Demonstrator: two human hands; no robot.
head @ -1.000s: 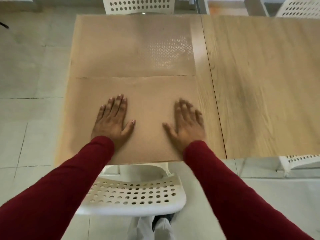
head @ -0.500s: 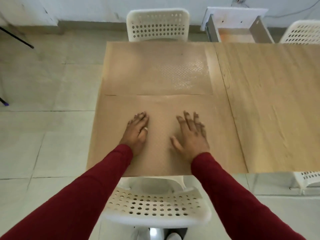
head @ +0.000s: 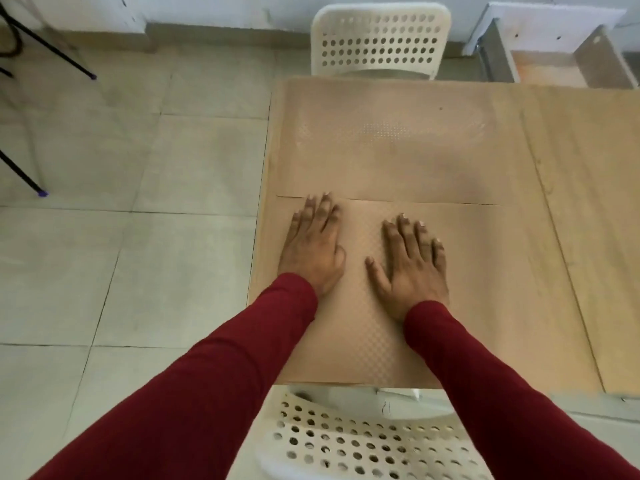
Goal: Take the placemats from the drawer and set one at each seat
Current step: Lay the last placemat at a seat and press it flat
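Note:
Two tan, textured placemats lie on the left part of the wooden table. The near placemat sits at the seat in front of me; the far placemat lies beyond it, edges meeting. My left hand rests flat on the near mat's left part, fingers together and reaching its far edge. My right hand lies flat on the mat's middle, fingers spread. Neither hand grips anything. An open drawer stands at the back right.
A white perforated chair is tucked under the near table edge below my arms. Another white chair faces the far edge. Black tripod legs stand on the tiled floor at the left.
My left hand has slid left and forward across the near placemat. My right hand has stayed on the mat. My view has shifted left, so more floor shows.

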